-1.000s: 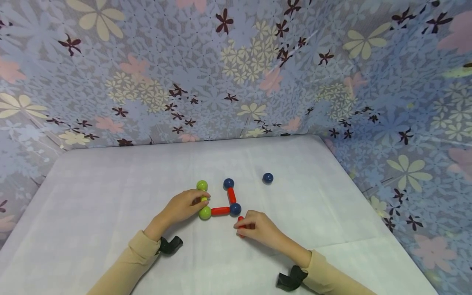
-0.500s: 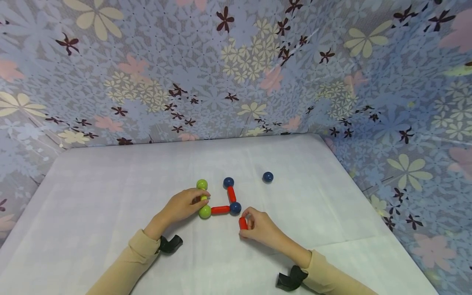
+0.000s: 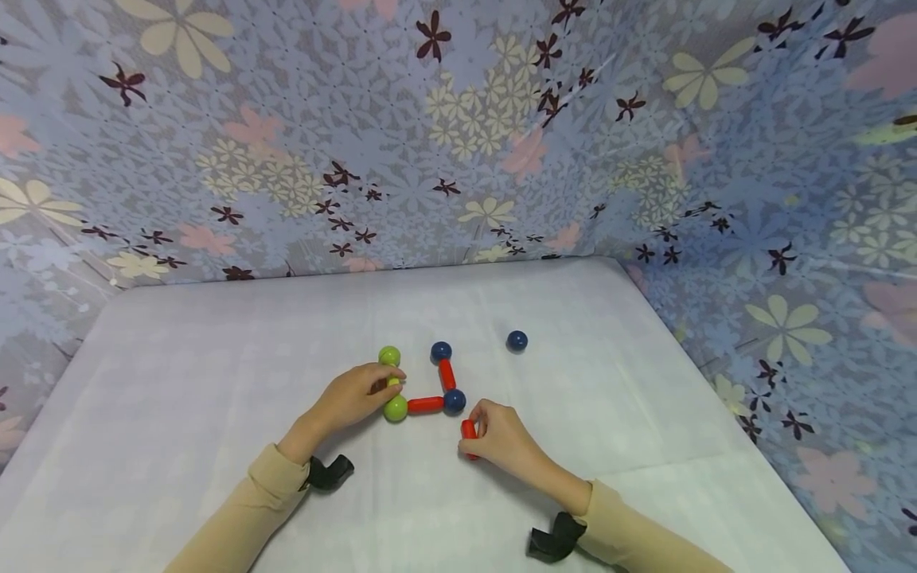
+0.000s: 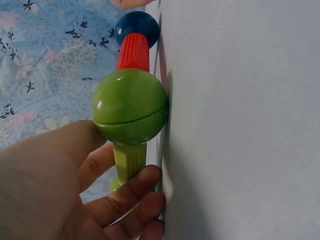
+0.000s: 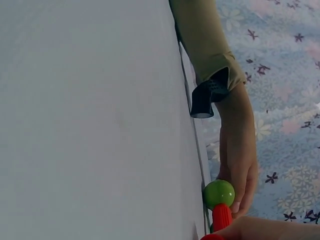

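Note:
In the head view, my left hand (image 3: 354,395) grips a yellow-green rod (image 4: 130,162) that joins a near green ball (image 3: 396,408) and a far green ball (image 3: 389,356). From the near green ball a red rod (image 3: 426,405) runs right to a blue ball (image 3: 454,401). A second red rod (image 3: 446,375) leads from there to another blue ball (image 3: 440,351). My right hand (image 3: 505,438) pinches a separate short red rod (image 3: 469,430) between thumb and fingers, just in front of the corner blue ball. The left wrist view shows my fingers curled round the yellow-green rod.
A loose blue ball (image 3: 517,341) lies on the white-covered table (image 3: 609,382), beyond the right hand. Flower-patterned cloth (image 3: 401,143) rises behind the table and along its right side. A black wrist camera (image 3: 556,538) hangs below the right sleeve, close over the table.
My right hand has shifted its fingers on the short red rod, and more of the rod shows. The left hand and the joined rods and balls hold their place.

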`<action>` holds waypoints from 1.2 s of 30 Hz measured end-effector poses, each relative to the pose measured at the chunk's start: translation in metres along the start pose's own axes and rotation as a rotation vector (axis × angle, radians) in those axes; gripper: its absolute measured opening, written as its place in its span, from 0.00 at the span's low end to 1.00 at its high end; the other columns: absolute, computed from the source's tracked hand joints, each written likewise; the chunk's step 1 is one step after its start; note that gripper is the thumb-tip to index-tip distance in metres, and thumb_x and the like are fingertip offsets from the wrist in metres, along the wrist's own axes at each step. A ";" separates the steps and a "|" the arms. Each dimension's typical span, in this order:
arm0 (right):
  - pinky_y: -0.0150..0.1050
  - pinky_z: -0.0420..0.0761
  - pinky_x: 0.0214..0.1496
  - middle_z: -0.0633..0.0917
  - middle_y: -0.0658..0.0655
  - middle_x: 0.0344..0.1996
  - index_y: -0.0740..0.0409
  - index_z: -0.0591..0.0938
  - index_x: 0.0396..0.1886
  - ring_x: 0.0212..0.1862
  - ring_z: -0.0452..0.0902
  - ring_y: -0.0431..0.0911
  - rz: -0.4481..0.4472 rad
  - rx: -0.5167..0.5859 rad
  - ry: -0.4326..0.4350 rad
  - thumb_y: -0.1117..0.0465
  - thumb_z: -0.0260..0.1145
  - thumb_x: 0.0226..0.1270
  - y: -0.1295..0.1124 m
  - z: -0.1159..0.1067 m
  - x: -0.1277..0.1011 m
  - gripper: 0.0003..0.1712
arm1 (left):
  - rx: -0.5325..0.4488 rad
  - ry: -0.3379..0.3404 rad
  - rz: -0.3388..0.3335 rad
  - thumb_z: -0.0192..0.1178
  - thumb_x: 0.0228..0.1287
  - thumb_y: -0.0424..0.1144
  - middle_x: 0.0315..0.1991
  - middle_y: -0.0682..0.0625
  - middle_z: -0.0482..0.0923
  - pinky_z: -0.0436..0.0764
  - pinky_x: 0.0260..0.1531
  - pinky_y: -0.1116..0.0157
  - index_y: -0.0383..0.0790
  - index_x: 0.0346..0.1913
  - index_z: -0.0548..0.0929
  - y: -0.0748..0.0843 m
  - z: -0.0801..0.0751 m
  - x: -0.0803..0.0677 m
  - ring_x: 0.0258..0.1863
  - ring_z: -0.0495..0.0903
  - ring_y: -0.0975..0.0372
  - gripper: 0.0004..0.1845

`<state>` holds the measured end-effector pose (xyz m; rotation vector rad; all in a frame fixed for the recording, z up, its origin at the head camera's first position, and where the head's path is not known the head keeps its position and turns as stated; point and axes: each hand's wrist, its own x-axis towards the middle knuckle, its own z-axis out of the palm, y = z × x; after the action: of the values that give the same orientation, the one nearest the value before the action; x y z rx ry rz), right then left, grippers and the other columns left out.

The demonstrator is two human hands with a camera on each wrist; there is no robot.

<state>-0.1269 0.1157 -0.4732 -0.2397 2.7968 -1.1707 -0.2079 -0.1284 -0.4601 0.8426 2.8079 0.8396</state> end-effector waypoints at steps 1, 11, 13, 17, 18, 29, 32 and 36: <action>0.27 0.65 0.17 0.71 0.47 0.12 0.62 0.75 0.33 0.16 0.63 0.36 -0.001 0.005 0.005 0.61 0.69 0.42 0.000 0.000 0.001 0.17 | 0.000 0.003 -0.001 0.55 0.61 0.46 0.28 0.59 0.73 0.68 0.29 0.70 0.50 0.48 0.79 0.000 0.000 0.000 0.28 0.68 0.67 0.13; 0.27 0.68 0.22 0.70 0.47 0.14 0.59 0.64 0.46 0.18 0.64 0.37 -0.009 0.075 -0.043 0.61 0.68 0.47 0.003 0.000 0.004 0.28 | -0.018 -0.006 -0.006 0.56 0.61 0.44 0.29 0.59 0.73 0.69 0.30 0.70 0.50 0.48 0.79 0.000 0.002 -0.001 0.29 0.68 0.67 0.13; 0.27 0.68 0.23 0.70 0.47 0.15 0.59 0.63 0.45 0.18 0.64 0.37 -0.021 0.087 -0.044 0.61 0.68 0.47 0.003 0.000 0.003 0.28 | -0.016 -0.002 -0.005 0.56 0.61 0.45 0.29 0.59 0.73 0.69 0.31 0.70 0.50 0.47 0.79 0.000 0.002 -0.001 0.29 0.68 0.67 0.13; 0.27 0.68 0.23 0.71 0.47 0.14 0.59 0.63 0.44 0.18 0.64 0.35 -0.055 0.106 -0.046 0.62 0.68 0.48 0.003 0.001 0.003 0.27 | -0.004 0.013 0.006 0.55 0.61 0.45 0.30 0.59 0.74 0.70 0.31 0.70 0.50 0.47 0.79 0.000 0.003 -0.001 0.29 0.68 0.68 0.12; 0.27 0.68 0.23 0.71 0.47 0.14 0.59 0.63 0.44 0.18 0.64 0.35 -0.062 0.110 -0.045 0.62 0.68 0.48 0.002 0.000 0.003 0.27 | -0.009 0.017 0.009 0.55 0.61 0.45 0.30 0.59 0.75 0.70 0.32 0.69 0.50 0.47 0.79 0.000 0.003 -0.001 0.30 0.69 0.67 0.12; 0.26 0.67 0.19 0.71 0.48 0.15 0.59 0.62 0.45 0.17 0.64 0.36 -0.071 0.160 -0.056 0.63 0.67 0.50 0.004 -0.003 0.009 0.27 | -0.006 0.056 0.030 0.55 0.61 0.44 0.31 0.55 0.71 0.68 0.31 0.69 0.50 0.48 0.79 -0.003 0.007 0.000 0.31 0.66 0.65 0.13; 0.26 0.67 0.20 0.72 0.49 0.15 0.58 0.62 0.45 0.17 0.65 0.36 -0.075 0.170 -0.060 0.63 0.67 0.51 0.004 -0.004 0.012 0.26 | 0.008 0.058 0.008 0.54 0.61 0.47 0.34 0.53 0.72 0.69 0.33 0.67 0.52 0.49 0.78 -0.002 0.007 0.000 0.33 0.67 0.64 0.14; 0.26 0.67 0.20 0.73 0.51 0.15 0.59 0.64 0.46 0.17 0.65 0.36 -0.073 0.183 -0.052 0.64 0.66 0.51 0.005 -0.004 0.014 0.25 | 0.041 0.051 -0.010 0.56 0.58 0.54 0.40 0.50 0.73 0.72 0.38 0.65 0.53 0.51 0.76 -0.001 0.007 -0.001 0.37 0.70 0.64 0.19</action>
<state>-0.1417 0.1196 -0.4739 -0.3526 2.6360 -1.4055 -0.2061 -0.1260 -0.4670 0.8243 2.8800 0.8158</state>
